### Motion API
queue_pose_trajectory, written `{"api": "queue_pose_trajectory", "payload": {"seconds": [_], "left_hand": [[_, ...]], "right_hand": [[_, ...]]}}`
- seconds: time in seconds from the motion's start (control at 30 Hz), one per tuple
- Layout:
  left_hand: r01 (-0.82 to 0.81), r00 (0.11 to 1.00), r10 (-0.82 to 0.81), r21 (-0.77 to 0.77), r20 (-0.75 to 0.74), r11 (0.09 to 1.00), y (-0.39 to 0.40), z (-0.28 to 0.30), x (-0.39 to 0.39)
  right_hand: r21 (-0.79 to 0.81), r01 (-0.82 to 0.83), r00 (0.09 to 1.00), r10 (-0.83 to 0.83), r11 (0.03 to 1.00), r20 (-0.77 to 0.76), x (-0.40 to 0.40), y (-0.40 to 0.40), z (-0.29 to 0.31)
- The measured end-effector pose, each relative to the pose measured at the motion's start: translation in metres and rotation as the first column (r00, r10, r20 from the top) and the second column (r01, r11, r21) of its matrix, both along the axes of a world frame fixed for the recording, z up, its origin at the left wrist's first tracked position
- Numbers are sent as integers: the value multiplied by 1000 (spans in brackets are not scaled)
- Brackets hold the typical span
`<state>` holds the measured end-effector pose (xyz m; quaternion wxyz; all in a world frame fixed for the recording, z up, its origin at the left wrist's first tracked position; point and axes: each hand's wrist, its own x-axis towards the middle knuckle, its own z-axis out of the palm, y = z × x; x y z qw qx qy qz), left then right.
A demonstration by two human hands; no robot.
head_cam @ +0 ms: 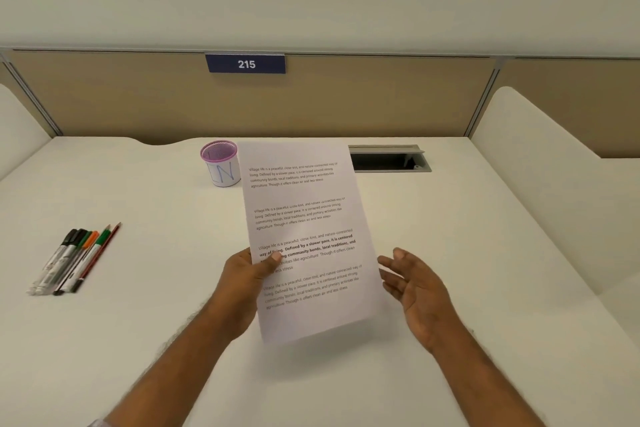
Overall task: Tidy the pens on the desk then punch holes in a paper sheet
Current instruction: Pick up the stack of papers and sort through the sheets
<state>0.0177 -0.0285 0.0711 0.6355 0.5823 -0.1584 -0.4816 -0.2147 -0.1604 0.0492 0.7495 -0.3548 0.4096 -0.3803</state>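
The left hand holds the printed paper sheet lifted above the bench, its grip pinching the sheet's left edge with the thumb on the printed face — the right hand hovers just beside the sheet's right edge, fingers spread and holding nothing. The pens lie bunched side by side well to the left of the sheet, not in the pink mesh cup that stands just beside the sheet's top left corner, so the tidying looks unfinished if the cup is their home. The step in hand seems to be the paper one, yet no hole punch shows anywhere — the next move likely calls for finding one, or setting the sheet down and dropping the pens into the cup.
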Motion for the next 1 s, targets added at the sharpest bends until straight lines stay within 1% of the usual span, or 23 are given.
{"api": "queue_pose_trajectory", "payload": {"seconds": [0.07,0.13,0.2,0.27,0.33,0.47,0.63,0.77,0.93,1.0], "left_hand": [[58,998,-58,7,-9,998,3,-1,5],[107,994,-106,8,-26,994,5,-3,7],[147,989,-146,13,-37,989,4,-5,6],[172,984,-171,22,-41,985,3,-7,4],[180,983,-178,33,-42,983,1,-9,2],[169,985,-167,71,-35,983,-4,-13,-1],[143,990,-144,137,-3,980,-14,-22,-7],[138,990,-141,183,1,973,-24,-29,-11],[148,989,-148,223,-15,964,-34,-38,-11],[156,988,-153,241,-30,958,-40,-43,-12]], "right_hand": [[-88,-95,989,84,992,-124,-1,-7,5],[-156,-249,953,213,956,-218,2,-10,11],[-176,-382,914,343,907,-219,7,-13,14],[-137,-425,903,408,895,-132,11,-14,16],[-97,-408,912,399,908,-99,15,-15,14],[-97,-301,941,279,949,-192,21,-18,7],[-120,-227,940,185,967,-288,24,-22,-4],[-95,-193,939,156,977,-307,23,-28,-15],[10,-175,941,171,984,-291,24,-41,-24],[27,-156,935,157,987,-318,25,-48,-29]]}}
